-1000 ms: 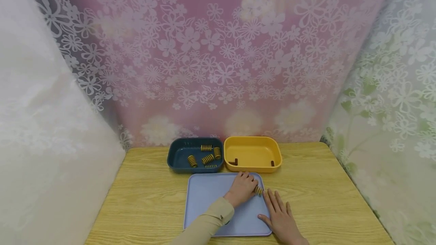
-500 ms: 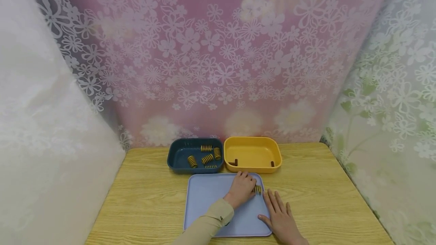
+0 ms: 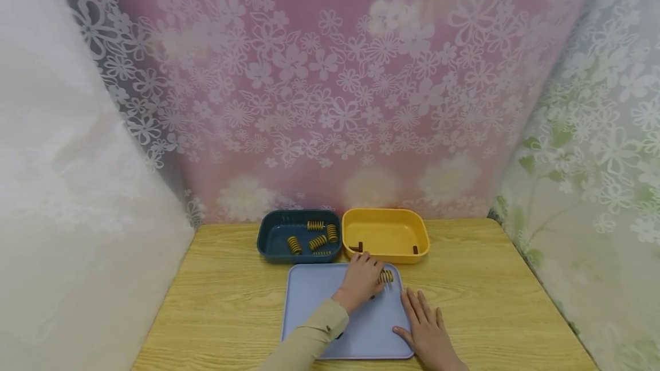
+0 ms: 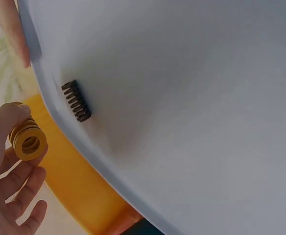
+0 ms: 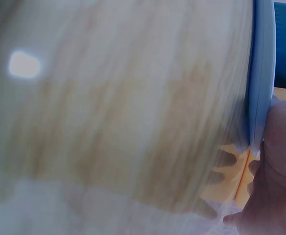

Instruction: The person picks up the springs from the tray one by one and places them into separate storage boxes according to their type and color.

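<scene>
My left hand (image 3: 358, 280) is over the upper right of the pale blue tray (image 3: 330, 325). It pinches a yellow coil spring (image 3: 387, 276) between thumb and fingertips, raised off the tray; in the left wrist view the spring's round end (image 4: 29, 144) shows. On the tray close by lies a smaller dark brown spring (image 4: 76, 101), mostly behind my hand in the head view. My right hand (image 3: 430, 334) rests with straight, spread fingers along the tray's right edge, thumb over the rim.
Behind the tray stand a dark blue bin (image 3: 273, 255) with several yellow springs, and a yellow bin (image 3: 394, 257) with a few dark brown springs. They sit side by side on the wooden table (image 3: 474, 279), with a flowered curtain (image 3: 340, 102) behind.
My left hand has moved a little away from me and left, lifting the yellow spring higher. The dark spring now shows beside the hand. My right hand has stayed at the tray's edge.
</scene>
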The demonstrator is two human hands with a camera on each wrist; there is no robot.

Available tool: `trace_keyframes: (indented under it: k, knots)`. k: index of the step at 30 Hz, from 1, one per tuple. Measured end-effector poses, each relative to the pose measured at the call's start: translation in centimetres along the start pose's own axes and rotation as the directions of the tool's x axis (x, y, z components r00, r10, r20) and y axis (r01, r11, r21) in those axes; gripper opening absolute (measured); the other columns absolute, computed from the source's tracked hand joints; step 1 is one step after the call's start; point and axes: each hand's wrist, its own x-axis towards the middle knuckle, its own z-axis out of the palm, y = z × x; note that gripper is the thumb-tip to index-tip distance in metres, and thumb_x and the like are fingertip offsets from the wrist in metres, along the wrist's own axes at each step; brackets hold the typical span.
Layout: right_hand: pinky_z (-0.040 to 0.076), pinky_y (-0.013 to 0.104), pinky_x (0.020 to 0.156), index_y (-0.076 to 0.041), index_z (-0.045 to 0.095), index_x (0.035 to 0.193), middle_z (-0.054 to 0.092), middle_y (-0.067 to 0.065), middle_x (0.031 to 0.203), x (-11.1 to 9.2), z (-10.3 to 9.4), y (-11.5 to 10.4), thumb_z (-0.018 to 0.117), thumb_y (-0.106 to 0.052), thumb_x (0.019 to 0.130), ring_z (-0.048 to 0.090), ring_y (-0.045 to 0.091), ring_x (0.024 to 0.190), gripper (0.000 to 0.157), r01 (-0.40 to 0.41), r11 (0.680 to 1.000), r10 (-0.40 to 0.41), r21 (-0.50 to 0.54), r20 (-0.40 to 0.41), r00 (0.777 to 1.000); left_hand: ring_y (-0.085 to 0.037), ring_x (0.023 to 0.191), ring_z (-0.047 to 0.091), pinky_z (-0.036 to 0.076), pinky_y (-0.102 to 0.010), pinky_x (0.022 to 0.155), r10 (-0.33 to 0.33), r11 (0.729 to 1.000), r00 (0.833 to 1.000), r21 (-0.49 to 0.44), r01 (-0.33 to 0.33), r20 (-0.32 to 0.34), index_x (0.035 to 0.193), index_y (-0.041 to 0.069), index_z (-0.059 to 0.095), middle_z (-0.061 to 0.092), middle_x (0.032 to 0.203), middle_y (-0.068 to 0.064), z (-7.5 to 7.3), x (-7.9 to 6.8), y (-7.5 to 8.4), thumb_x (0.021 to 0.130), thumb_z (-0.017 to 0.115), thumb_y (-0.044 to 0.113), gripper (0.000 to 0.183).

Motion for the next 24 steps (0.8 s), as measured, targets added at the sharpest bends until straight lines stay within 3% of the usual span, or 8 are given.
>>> trace_keyframes:
  k: [8,17,24]
  knots:
    - [0.025,0.076,0.106,-0.008,0.041,0.155,0.034,0.017,0.161,0.1,0.3,0.2,0.065,-0.053,0.092,0.029,0.043,0.147,0.081,0.005,1.0,-0.005,-0.027,-0.007,1.0,-0.014,0.097,0.061,0.046,-0.032,0.088,-0.002,1.0,0.994,-0.014,0.001,-0.113,0.104,0.024,0.073,0.071,0.099,0.007,-0.7,-0.3,-1.5,0.081,0.081,0.055,0.04]
    - [0.026,0.077,0.105,-0.007,0.041,0.154,0.035,0.017,0.161,0.1,0.4,0.2,0.067,-0.052,0.091,0.03,0.043,0.147,0.082,0.007,0.999,-0.008,-0.035,-0.015,1.0,-0.015,0.102,0.062,0.047,-0.033,0.09,-0.056,0.998,0.993,-0.031,0.053,-0.103,0.109,0.022,0.071,0.071,0.104,0.005,-0.7,-0.8,-3.2,0.083,0.08,0.053,0.041]
    - [0.025,0.077,0.105,-0.007,0.041,0.154,0.035,0.017,0.161,0.1,0.4,0.2,0.066,-0.052,0.092,0.03,0.043,0.147,0.081,0.004,1.0,-0.004,-0.023,-0.017,1.0,-0.017,0.102,0.063,0.048,-0.035,0.09,-0.117,0.993,0.989,-0.041,0.114,-0.092,0.111,0.021,0.071,0.071,0.105,0.004,-0.9,-1.4,-5.4,0.083,0.08,0.052,0.043]
